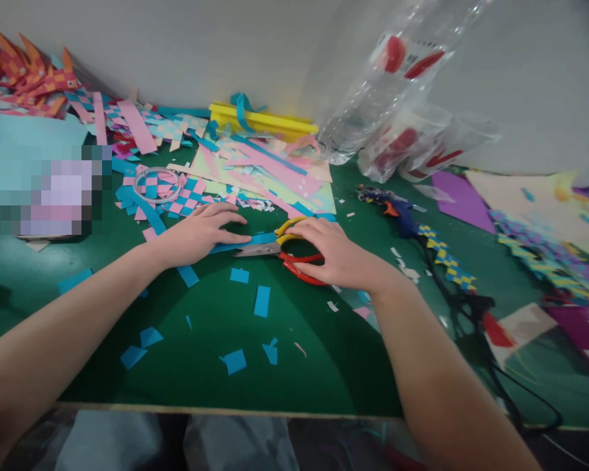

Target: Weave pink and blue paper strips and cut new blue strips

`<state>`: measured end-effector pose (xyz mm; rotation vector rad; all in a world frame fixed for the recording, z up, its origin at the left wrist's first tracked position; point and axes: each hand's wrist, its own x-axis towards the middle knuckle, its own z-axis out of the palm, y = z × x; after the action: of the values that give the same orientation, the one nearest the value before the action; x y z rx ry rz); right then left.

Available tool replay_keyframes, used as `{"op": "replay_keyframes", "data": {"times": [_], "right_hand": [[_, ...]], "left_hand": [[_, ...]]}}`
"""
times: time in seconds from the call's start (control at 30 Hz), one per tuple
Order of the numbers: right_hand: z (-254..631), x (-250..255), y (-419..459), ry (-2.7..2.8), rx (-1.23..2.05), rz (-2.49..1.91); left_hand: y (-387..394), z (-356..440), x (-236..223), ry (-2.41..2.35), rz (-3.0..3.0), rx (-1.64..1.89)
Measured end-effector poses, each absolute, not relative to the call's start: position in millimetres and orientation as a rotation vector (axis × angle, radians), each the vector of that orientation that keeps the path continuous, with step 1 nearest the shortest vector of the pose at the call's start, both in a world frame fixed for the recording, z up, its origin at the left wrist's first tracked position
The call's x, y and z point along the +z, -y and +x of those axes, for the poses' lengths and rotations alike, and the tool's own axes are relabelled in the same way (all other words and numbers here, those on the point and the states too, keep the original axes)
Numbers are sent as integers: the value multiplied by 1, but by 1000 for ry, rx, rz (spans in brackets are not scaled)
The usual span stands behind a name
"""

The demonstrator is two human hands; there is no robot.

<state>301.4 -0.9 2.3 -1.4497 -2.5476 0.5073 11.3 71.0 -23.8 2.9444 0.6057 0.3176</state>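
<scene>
My left hand (201, 232) holds a narrow blue paper strip (263, 238), with the thumb lying along it; the undersides of the fingers are hidden. My right hand (336, 254) grips a pair of scissors (302, 275) with one yellow and one red handle loop. The handles are spread apart, and the metal blades point left, against the strip and close to my left thumb. Cut blue paper pieces (262, 301) lie scattered on the green table (319, 366) below my hands.
Behind my hands are a roll of clear tape (136, 185), woven paper pieces (186, 196) and loose pink strips (269, 167). A yellow holder (260, 122) stands by the wall. Plastic-wrapped cups (397, 140) are at the back right. A black cable (444, 281) runs along the right.
</scene>
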Motion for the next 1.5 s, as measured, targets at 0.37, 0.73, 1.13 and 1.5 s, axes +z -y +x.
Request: {"op": "replay_keyframes", "data": {"times": [0.37,0.73,1.13,1.5], "right_hand": [[299,5,1,2545,566,-1414],[290,1,1,2536,591,-1390],[297,6,3,2541,564,-1389],[315,12,2,2499,640,-1452]], "left_hand": [[-71,10,-25,-631,2965,276],[-71,11,-25,-631,2918,278],[-61,25,-28,-800,2964,328],[-57,26,-18,-710,2915,369]]}}
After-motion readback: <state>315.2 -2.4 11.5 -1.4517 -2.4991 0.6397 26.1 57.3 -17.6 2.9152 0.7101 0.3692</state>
